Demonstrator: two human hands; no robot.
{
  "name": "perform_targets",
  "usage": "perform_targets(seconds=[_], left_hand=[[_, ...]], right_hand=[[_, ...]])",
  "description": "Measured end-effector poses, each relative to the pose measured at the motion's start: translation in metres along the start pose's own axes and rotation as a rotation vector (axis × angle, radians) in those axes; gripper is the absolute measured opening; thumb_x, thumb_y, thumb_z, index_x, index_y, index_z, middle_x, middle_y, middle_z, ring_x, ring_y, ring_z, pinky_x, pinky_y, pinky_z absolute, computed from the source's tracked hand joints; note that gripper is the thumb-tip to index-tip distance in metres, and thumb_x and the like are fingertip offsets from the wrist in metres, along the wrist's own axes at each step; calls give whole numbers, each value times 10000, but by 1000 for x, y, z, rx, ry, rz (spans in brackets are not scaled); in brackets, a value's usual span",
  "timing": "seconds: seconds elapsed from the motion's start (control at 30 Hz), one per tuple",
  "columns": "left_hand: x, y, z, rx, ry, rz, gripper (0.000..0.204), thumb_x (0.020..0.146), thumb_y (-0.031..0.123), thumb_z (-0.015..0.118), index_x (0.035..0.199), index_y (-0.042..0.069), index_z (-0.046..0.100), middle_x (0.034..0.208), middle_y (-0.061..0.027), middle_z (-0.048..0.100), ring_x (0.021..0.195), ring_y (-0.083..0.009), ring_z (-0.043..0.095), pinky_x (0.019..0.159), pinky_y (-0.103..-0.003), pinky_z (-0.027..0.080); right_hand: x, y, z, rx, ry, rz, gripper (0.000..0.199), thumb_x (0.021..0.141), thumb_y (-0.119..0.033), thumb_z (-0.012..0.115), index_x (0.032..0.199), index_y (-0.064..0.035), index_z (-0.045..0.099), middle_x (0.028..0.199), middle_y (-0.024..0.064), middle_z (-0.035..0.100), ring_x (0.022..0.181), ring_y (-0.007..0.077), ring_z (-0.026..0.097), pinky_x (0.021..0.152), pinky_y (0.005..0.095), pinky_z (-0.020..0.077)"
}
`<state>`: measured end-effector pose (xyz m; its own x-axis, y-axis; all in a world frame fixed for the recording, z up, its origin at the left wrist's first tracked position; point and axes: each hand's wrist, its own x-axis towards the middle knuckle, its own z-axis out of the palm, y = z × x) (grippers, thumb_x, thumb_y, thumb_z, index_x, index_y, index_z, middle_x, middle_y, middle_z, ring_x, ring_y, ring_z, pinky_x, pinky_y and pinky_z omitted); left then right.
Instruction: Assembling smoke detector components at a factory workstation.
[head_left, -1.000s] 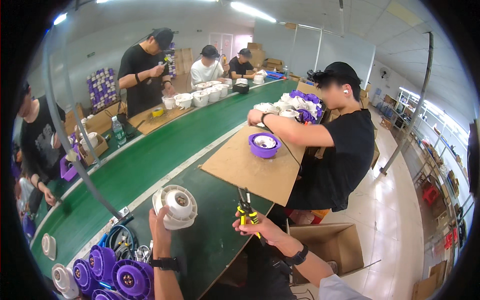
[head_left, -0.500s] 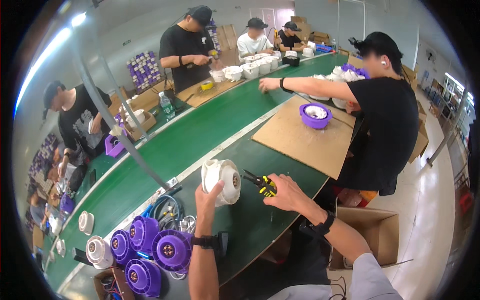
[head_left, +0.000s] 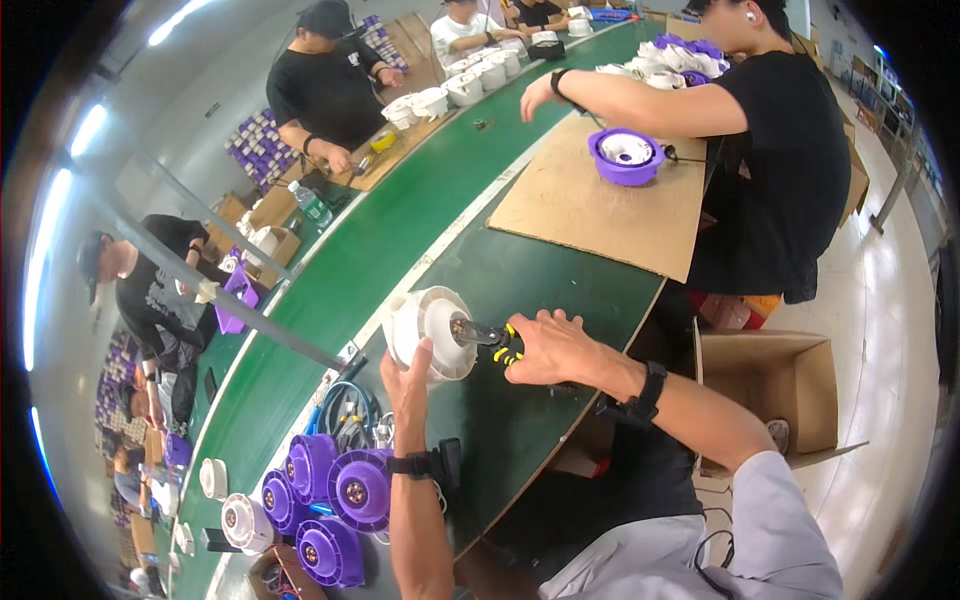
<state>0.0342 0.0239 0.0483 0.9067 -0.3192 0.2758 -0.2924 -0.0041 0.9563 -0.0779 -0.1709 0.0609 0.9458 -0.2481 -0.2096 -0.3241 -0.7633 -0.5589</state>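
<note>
A white round plastic housing (head_left: 425, 325) is gripped in my left hand (head_left: 406, 385), its disc face turned to the right. My right hand (head_left: 548, 347) is closed around black-and-yellow pliers (head_left: 500, 342). The tips of the pliers reach the metal hub at the centre of the disc; whether they bite on it is too small to tell. Left of my left forearm lie several purple housings (head_left: 360, 490) and another white housing (head_left: 246, 523).
A cardboard sheet (head_left: 560, 200) on the green table carries a purple ring part (head_left: 626, 157), beside a co-worker's outstretched arm (head_left: 650, 102). An open carton (head_left: 770, 400) stands on the floor at right. A metal pole (head_left: 250, 325) slants at left; cables (head_left: 345, 400) lie near the housings.
The pliers have moved left and now meet the hub of the white housing; before, they were apart from it. The whole view has shifted and tilted.
</note>
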Motion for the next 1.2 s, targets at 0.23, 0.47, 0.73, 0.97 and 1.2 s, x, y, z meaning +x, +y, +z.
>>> perform_targets(seconds=[0.23,0.47,0.73,0.97,1.2], left_hand=[[2,4,1,77,-64,-8,483,829,292,710,1121,-79,609,978,-114,661,863,-171,622,760,-303,497],[6,12,-1,179,-148,31,493,816,310,722,1068,-102,626,917,-121,669,829,-169,620,737,-303,495],[-6,13,-1,185,-127,3,531,809,326,734,1104,-100,615,952,-135,673,852,-176,628,755,-308,499],[-9,17,3,232,-207,20,530,778,271,744,1124,-108,607,954,-132,678,837,-181,632,753,-306,503],[-10,14,-7,276,-231,45,478,820,280,734,1095,-97,626,926,-111,673,829,-162,622,726,-291,498]], right_hand=[[1,5,-4,13,-175,15,664,681,-296,598,1256,16,489,1148,333,564,1115,489,522,919,606,413],[0,8,9,-62,-39,-106,581,675,-300,612,1110,71,509,1000,367,584,979,506,569,823,590,438],[3,5,11,-92,-2,-124,500,647,-217,568,1038,91,520,946,373,584,929,502,572,782,588,425],[-12,-16,32,-176,147,52,571,679,-238,639,1123,112,562,1135,350,565,1075,485,528,944,746,305],[-9,-21,62,-231,442,-8,382,659,-160,686,921,113,634,903,294,637,945,437,591,941,694,381]])
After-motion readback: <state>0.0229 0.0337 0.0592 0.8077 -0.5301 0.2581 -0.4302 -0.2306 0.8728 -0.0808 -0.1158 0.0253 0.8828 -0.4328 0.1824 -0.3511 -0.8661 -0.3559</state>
